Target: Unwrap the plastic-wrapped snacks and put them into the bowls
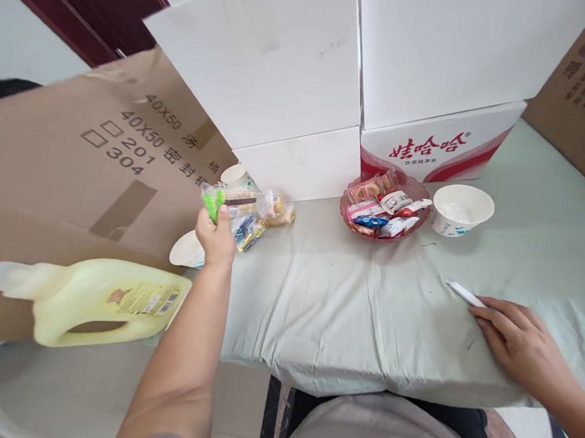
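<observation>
Cardboard (76, 157) reads "40X50"; left hand (216, 237) holds snacks (238, 205).

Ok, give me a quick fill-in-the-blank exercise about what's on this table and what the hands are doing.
1. The left hand holds up a snack packet with a ____ end.
2. The right hand rests flat on the ____ beside a white pen.
3. The red glass dish is filled with wrapped ____.
4. Right of the dish stands a white ____.

Missing words: green; cloth; snacks; bowl

Bare forearms, left hand (216, 237) and right hand (517, 338) ungloved, grey top, dark trousers
</observation>
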`<state>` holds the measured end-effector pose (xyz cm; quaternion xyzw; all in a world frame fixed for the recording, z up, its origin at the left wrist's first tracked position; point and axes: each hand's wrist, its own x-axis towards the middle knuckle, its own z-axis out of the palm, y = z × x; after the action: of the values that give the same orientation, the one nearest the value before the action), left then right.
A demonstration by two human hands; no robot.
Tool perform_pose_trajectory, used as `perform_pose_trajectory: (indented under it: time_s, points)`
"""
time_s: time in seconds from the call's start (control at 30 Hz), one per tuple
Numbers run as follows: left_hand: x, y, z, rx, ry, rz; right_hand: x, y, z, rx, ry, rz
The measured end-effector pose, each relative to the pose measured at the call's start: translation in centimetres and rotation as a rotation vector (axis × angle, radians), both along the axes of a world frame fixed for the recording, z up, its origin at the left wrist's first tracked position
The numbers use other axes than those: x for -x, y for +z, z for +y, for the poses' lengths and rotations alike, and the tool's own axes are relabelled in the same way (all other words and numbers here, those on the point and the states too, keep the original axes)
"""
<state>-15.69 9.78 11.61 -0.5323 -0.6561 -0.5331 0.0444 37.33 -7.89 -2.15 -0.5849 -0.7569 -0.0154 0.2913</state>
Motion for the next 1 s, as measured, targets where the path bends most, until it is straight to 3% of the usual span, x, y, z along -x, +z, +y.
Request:
perform_pose_trajectory:
  time_s: [0.07,0.13,0.27,0.37,0.47,0.6,0.67,0.83,1.0]
  points:
    - [-3.4,-1.1,-2.4,0.046,-0.073,0.126,0.5,0.3,0.0,0.006,-0.007,-0.02]
    - [-7.6,-3.3,-5.3,0.08,-0.195,0.209,1.4,0.8,0.1,0.02,-0.015,-0.024]
    - [-16.2,-8.3,-11.7,0.214,-0.7,0.589,4.2,2.5,1.0,0.058,-0.021,0.016]
    - [-19.5,-10.2,-15.1,0.282,-0.869,0.615,6.9,4.3,1.8,0.067,0.04,0.076]
    - [-19.5,-10.3,-15.9,0.294,-0.867,0.474,9.9,6.0,2.4,0.081,0.139,0.112]
    - [-17.7,-9.8,-14.1,0.235,-0.689,0.347,12.7,7.0,2.7,0.171,0.228,0.015]
    - [-17.1,-9.7,-13.1,0.233,-0.703,0.376,12.7,7.3,2.4,0.221,0.25,-0.044]
    - [-16.5,-9.8,-11.0,0.323,-0.889,0.474,7.7,8.0,0.2,0.273,0.296,-0.084]
    - [-17.0,-10.1,-9.2,0.413,-0.966,0.238,1.4,6.6,-0.4,0.236,0.052,-0.17]
